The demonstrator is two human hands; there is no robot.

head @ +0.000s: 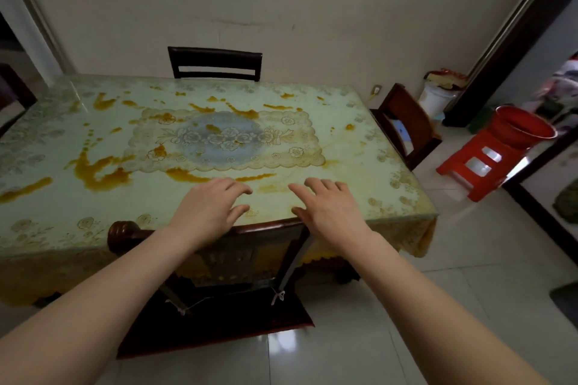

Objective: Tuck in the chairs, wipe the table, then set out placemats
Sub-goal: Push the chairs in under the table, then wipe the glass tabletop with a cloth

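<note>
A dining table (391,200) with a pale green lace-print cover under glass fills the middle; orange-brown stains mark its top. A dark wooden chair (225,266) stands right in front of me, its backrest top at the table's near edge and its seat sticking out toward me. My left hand (209,209) and my right hand (328,212) hover over the chair's top rail, fingers spread and relaxed, holding nothing. Another dark chair (215,63) sits tucked at the far side. A brown chair (406,125) stands at the table's right end.
A red plastic stool (478,162) carrying a red basin (522,128) stands on the tiled floor at the right. A white bucket (436,97) is by the wall behind it. A dark door frame runs along the right; another chair's edge shows at the far left.
</note>
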